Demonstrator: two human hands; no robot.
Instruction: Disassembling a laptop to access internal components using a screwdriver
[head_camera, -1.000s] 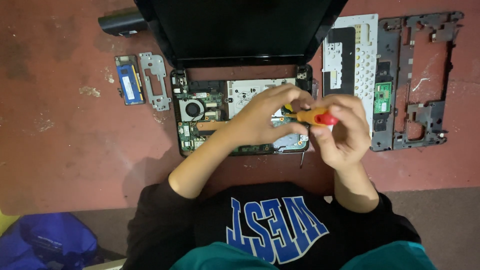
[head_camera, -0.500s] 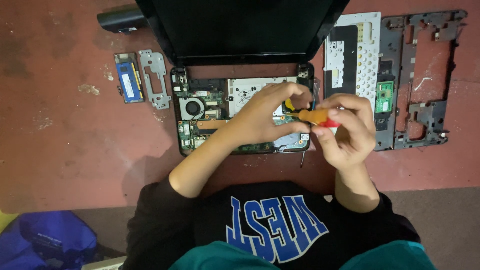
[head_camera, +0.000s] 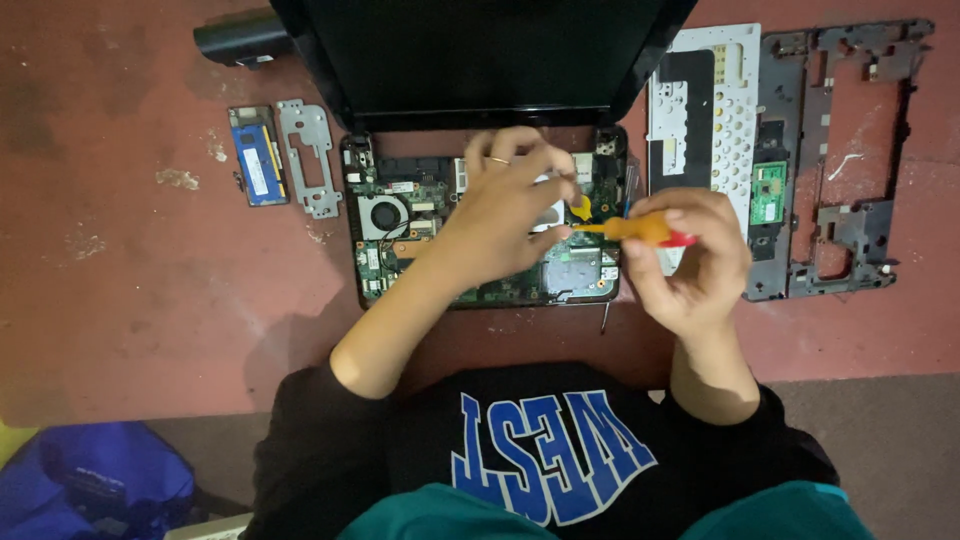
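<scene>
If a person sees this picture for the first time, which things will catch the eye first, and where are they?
In the middle lies an opened laptop with its green circuit board bare and its dark screen raised behind. Over the board, the left hand rests, while the right hand holds an orange screwdriver pointing at it. To the right on the red floor lie the removed keyboard and a dark frame.

Dim, even overhead light on the red floor (head_camera: 130, 290) casts soft shadows beside the arms; hands slightly motion-blurred.
</scene>
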